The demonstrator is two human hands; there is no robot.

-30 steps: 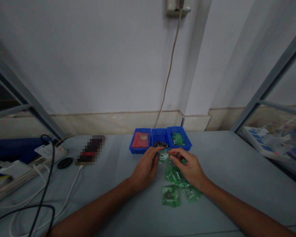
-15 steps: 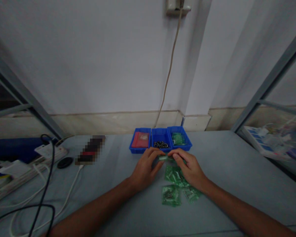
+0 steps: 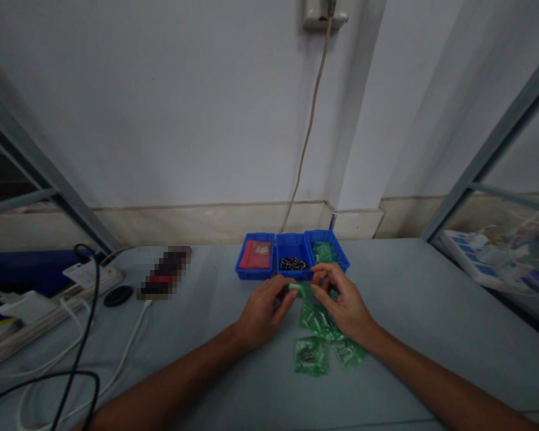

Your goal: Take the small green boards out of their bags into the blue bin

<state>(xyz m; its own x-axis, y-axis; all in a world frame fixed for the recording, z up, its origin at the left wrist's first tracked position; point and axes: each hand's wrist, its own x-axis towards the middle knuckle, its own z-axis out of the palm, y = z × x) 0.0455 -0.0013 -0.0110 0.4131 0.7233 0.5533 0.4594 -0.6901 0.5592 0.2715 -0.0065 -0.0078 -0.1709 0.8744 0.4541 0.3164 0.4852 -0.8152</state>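
My left hand point(image 3: 264, 308) is closed in a pinch on a small green plastic bag point(image 3: 299, 290), which has a pale patch near the thumb. Curled at the bag's right side, my right hand point(image 3: 344, 305) has its thumb at the green edge; its exact grip is partly hidden. Below the hands lie several green bags with small metal parts inside: a cluster point(image 3: 315, 318) partly under my right hand, one bag point(image 3: 312, 355) nearer me, and another point(image 3: 348, 352) by the right wrist.
Behind the hands stand three joined blue bins: one with red bags point(image 3: 255, 256), one with black and silver screw-like parts point(image 3: 293, 263), one with green bags point(image 3: 323, 251). At left are a blurred-out phone point(image 3: 166, 272), a black disc point(image 3: 118, 296), cables and a power strip point(image 3: 49, 317).
My right hand's fingers have lifted and parted slightly from the left fingertips. My left fingers have lowered a little, still on the green bag.
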